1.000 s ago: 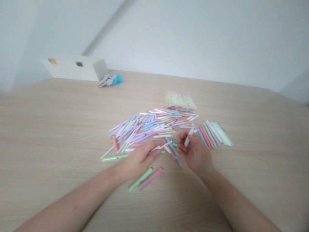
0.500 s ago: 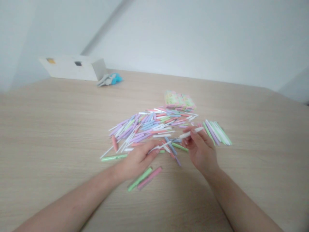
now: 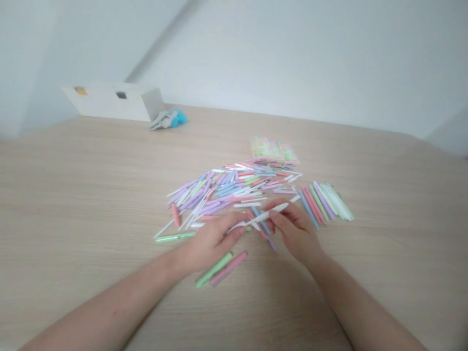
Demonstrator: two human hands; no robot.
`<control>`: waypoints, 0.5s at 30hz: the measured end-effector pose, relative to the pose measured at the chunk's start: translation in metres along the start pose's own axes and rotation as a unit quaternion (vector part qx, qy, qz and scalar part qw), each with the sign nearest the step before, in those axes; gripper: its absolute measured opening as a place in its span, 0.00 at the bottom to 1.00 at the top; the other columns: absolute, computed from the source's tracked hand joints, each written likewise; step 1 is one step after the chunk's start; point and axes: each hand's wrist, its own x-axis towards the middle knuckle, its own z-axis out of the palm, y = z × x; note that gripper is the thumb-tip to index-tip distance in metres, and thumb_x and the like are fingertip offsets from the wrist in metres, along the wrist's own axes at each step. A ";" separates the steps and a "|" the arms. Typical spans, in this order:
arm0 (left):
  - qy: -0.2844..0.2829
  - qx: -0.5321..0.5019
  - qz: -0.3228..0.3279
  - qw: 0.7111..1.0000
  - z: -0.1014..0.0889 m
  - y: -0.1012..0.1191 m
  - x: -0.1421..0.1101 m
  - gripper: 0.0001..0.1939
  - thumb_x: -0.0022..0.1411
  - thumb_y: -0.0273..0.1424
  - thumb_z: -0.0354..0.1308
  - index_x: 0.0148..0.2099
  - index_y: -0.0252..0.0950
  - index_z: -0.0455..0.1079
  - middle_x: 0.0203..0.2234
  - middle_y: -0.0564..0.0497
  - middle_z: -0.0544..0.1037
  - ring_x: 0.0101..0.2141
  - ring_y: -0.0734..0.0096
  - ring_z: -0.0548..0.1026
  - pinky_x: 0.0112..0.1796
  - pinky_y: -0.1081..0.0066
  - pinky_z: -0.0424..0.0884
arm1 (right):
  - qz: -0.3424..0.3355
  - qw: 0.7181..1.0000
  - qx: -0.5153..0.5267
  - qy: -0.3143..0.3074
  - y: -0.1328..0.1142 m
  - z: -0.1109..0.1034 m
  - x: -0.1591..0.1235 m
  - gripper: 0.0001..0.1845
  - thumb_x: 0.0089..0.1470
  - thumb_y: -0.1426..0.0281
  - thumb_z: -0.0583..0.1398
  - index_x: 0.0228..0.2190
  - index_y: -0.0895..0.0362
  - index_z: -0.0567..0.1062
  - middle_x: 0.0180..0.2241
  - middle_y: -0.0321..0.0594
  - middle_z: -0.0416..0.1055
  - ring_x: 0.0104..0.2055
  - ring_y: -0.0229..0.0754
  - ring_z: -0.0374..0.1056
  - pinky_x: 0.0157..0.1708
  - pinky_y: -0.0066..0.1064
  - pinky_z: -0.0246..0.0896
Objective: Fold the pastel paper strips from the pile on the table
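Between finger and thumb, my left hand [image 3: 210,241] pinches a thin white pen refill [image 3: 237,225] that points to the right. A white pen barrel [image 3: 276,210] is gripped by my right hand [image 3: 298,236], its lower end meeting the refill's tip. The two lie in one slanted line; blur hides how far the refill sits inside. Beneath and behind the hands spreads a loose heap of pastel pen parts [image 3: 212,208]. A light green tube [image 3: 214,269] and a pink tube [image 3: 229,268] lie side by side below my left hand.
Right of my right hand, several slim pens [image 3: 321,202] lie in a neat row. Behind the heap is a stack of pink-and-green packets [image 3: 272,152]. A white box [image 3: 109,103] stands at the back left, with a crumpled grey-and-blue cloth item [image 3: 168,120] beside it.
My right hand has moved left and slightly down, bringing the white barrel against the refill. More of the pen row now shows. My left hand has stayed nearly in place.
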 end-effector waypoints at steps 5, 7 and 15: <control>-0.006 0.024 0.001 1.000 -0.001 0.001 -0.001 0.15 0.68 0.30 0.44 0.54 0.39 0.63 0.45 0.48 0.73 0.46 0.68 0.70 0.48 0.67 0.65 | 0.034 0.996 -0.070 -0.035 -0.003 0.003 -0.002 0.09 0.51 0.64 0.62 0.33 0.55 0.71 0.18 0.31 0.65 0.20 0.33 0.60 0.19 0.25 0.52; -0.012 0.034 0.001 0.999 -0.002 0.000 -0.001 0.15 0.68 0.30 0.44 0.54 0.38 0.63 0.45 0.48 0.74 0.46 0.67 0.70 0.48 0.66 0.65 | 0.039 0.996 -0.077 -0.037 -0.003 0.002 -0.002 0.10 0.50 0.63 0.63 0.33 0.56 0.71 0.18 0.31 0.66 0.19 0.33 0.60 0.19 0.25 0.53; -0.023 0.067 0.005 0.997 -0.002 -0.004 -0.003 0.18 0.67 0.31 0.45 0.57 0.38 0.62 0.44 0.46 0.75 0.46 0.66 0.71 0.49 0.65 0.65 | 0.034 0.994 -0.094 -0.046 -0.008 0.001 -0.001 0.10 0.47 0.64 0.65 0.30 0.57 0.73 0.20 0.33 0.68 0.22 0.35 0.63 0.21 0.27 0.58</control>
